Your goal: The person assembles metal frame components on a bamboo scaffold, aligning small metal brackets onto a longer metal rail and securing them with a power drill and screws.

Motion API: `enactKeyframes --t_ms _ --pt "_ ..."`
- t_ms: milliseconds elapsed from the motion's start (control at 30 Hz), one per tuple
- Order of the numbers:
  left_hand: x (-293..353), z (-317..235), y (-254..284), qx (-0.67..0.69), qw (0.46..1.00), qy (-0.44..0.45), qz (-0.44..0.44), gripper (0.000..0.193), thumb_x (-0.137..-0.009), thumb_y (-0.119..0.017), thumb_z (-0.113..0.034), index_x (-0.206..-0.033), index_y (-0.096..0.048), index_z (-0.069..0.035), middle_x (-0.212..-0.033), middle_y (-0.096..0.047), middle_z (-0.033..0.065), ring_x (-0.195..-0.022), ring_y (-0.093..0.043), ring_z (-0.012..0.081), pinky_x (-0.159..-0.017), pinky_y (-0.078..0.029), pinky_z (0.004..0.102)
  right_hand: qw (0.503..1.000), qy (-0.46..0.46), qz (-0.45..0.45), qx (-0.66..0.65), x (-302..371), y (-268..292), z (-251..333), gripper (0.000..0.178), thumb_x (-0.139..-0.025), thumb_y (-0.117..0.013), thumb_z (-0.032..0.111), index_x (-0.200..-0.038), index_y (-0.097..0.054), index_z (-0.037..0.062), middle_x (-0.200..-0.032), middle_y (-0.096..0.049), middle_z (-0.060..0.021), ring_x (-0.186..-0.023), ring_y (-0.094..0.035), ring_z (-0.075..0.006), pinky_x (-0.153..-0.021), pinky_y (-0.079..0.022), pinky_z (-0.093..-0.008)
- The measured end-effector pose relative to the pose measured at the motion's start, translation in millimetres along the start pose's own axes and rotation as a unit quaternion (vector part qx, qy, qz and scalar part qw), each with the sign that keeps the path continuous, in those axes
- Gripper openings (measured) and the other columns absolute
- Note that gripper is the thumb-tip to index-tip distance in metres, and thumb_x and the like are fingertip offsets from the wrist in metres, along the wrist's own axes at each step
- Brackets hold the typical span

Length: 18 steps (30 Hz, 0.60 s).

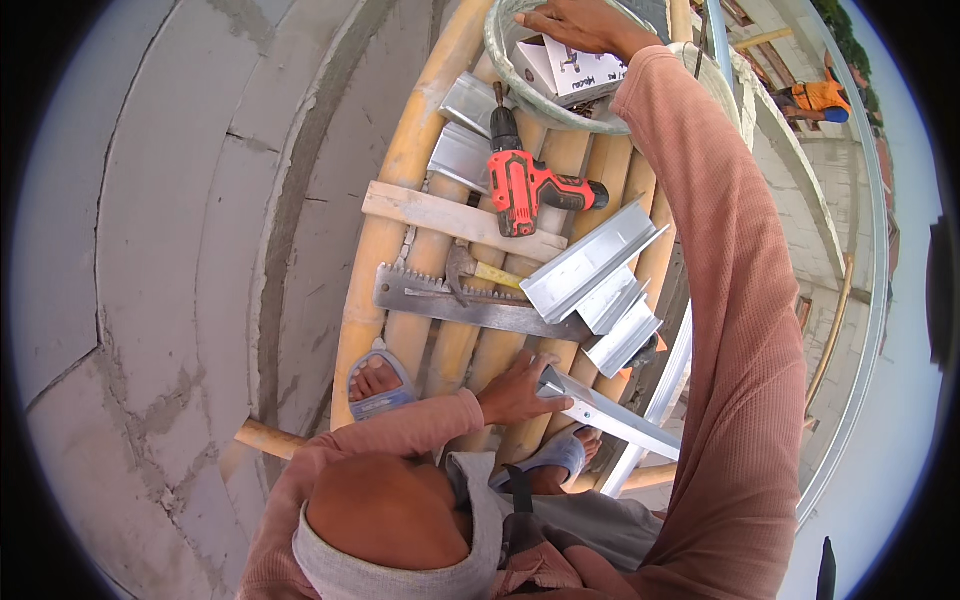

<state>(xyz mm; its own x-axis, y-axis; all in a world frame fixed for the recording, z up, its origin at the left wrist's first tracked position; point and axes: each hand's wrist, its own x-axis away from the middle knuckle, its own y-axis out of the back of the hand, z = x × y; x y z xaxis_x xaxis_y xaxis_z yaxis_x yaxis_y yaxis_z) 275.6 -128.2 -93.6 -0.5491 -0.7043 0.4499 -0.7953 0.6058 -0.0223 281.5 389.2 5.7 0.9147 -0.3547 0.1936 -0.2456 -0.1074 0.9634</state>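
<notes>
- Head view: metal channel (622, 420) sits low right of centre, its left end at your left hand (515, 392). Long axis slants from there rightward and a bit down, far end beside your right sleeve (725, 250).
- Your left hand: partly curled, thumb and fingers around that end; looks like a hold, how firm can't tell.
- Key relation, my judgement: the left is your near hand for the channel; your right hand (588, 25) is well apart from it, at the top.
- Your right hand: palm down, fingers bent and pointing left over the bucket (503, 65). Can't tell if it grips anything; fingertips partly hidden.
- White box (575, 70): inside the bucket, just below your right hand in view; touching or not, can't tell.
- Short channel pieces (590, 265): between your hands, just above the held channel, lying slantwise.
- Saw (470, 310): above your left hand, blade roughly crosswise, right end under the pieces.
- Hammer (490, 274): head over the blade, yellow handle to the right.
- Red drill (515, 185): farther up, bit aimed toward the bucket, grip to the right.
- Wooden strip (450, 215): crosswise on the bamboo platform (372, 255), just below the drill.
</notes>
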Motion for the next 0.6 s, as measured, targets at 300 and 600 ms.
enactKeyframes --t_ms 300,600 --pt "-0.8 6.4 0.5 -0.017 1.000 -0.006 0.003 0.093 -0.087 -0.072 -0.064 -0.147 -0.041 0.000 -0.134 -0.046 0.0285 -0.127 -0.051 0.0457 -0.109 -0.043 0.0490 0.869 -0.322 0.153 -0.342 67.8 24.0 16.1 0.027 -0.093 -0.061 0.016 -0.115 -0.073 0.0048 -0.081 -0.072 -0.0098 -0.058 -0.070 -0.0188 -0.053 -0.058 -0.0323" --pt "1.6 5.6 -5.8 -0.036 0.999 -0.008 -0.020 0.091 -0.087 -0.072 -0.063 -0.147 -0.041 -0.001 -0.134 -0.047 0.0281 -0.127 -0.051 0.0469 -0.109 -0.043 0.0504 0.923 -0.322 0.173 -0.116 16.2 -3.6 36.8 0.036 -0.086 -0.063 0.007 -0.119 -0.075 0.0050 -0.116 -0.074 -0.0218 -0.108 -0.073 -0.0338 -0.086 -0.059 -0.0457"
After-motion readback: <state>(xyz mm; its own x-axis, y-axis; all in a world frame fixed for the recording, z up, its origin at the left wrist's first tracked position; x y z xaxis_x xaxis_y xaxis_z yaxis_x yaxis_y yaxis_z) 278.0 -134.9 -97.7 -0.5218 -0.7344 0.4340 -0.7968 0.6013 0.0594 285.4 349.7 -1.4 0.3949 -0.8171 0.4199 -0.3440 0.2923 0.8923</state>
